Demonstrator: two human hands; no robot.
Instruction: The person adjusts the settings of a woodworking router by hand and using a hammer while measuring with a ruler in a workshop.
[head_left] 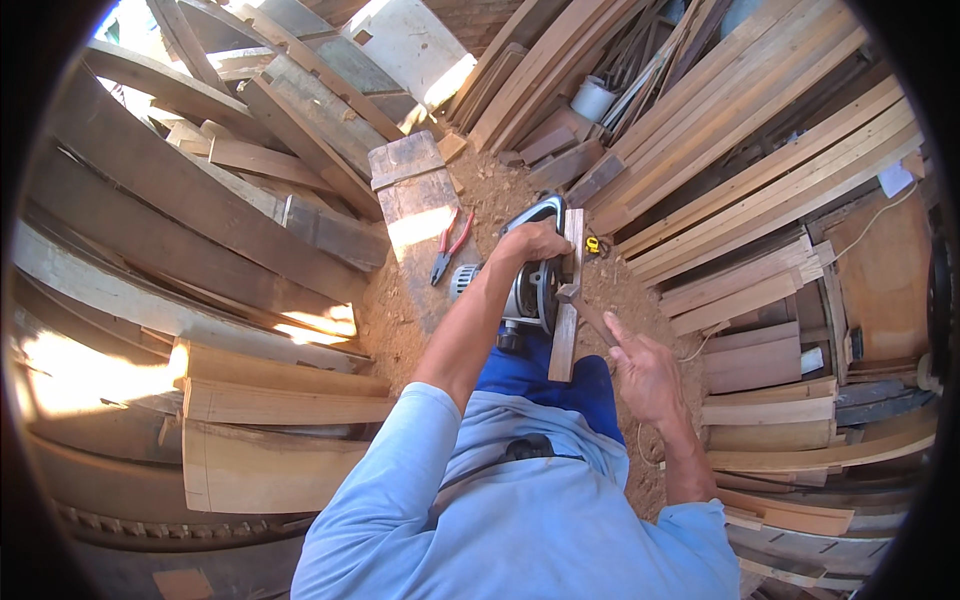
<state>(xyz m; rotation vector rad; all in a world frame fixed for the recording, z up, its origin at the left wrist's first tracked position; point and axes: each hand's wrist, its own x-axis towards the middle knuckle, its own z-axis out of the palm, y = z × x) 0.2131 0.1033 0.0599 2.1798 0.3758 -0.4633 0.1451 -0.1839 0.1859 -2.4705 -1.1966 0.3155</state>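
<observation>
A grey and black corded-looking power tool (525, 298), with a vented motor housing and a round black part, rests in front of my lap. Against its right side stands a narrow wooden strip (564, 345). My left hand (537, 243) is closed over the tool's upper part, its fingertips by the strip; the exact grip is partly hidden. In my right hand (650, 378) is a hammer (594, 316), held by its wooden handle with the index finger laid along it. The hammer's head touches or nearly touches the strip; I cannot tell which.
Red-handled pliers (453, 246) lie on a worn board (420, 195) ahead to the left. A yellow tape measure (593, 245) sits on the sawdust-covered floor (620, 290). Stacked planks (290, 405) crowd the left, and long boards (740, 110) fill the right. A white bucket (593, 99) stands farther back.
</observation>
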